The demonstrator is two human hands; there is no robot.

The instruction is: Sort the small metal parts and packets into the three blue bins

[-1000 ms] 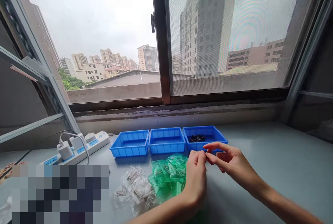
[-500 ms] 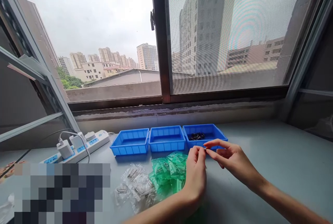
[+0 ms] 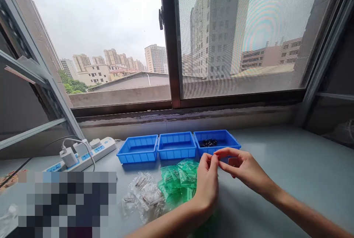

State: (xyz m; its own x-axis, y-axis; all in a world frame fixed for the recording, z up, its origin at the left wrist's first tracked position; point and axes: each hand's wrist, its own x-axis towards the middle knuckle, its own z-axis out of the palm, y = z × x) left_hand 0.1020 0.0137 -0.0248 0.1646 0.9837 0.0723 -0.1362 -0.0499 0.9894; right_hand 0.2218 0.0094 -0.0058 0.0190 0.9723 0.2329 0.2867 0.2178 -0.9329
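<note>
My left hand (image 3: 207, 181) and my right hand (image 3: 243, 162) meet at their fingertips, just in front of the right blue bin (image 3: 232, 145). Both are closed in a pinch around something too small to make out. Small dark parts (image 3: 208, 143) lie in that bin. Green plastic packets (image 3: 178, 179) are heaped beside my left hand and partly hidden by it. Left of them lies a pile of clear plastic bags (image 3: 148, 195) with small metallic-looking pieces inside.
Two more blue bins, the middle one (image 3: 177, 153) and the left one (image 3: 137, 155), stand in the row. A white power strip (image 3: 102, 150) with plugs and cables lies at the left. Behind the table is a window (image 3: 177, 103). A blurred-out patch covers the lower left.
My fingertips have drawn slightly closer together, and my right hand has shifted a little to the left. The view has tilted slightly. Bins and packets stay in place.
</note>
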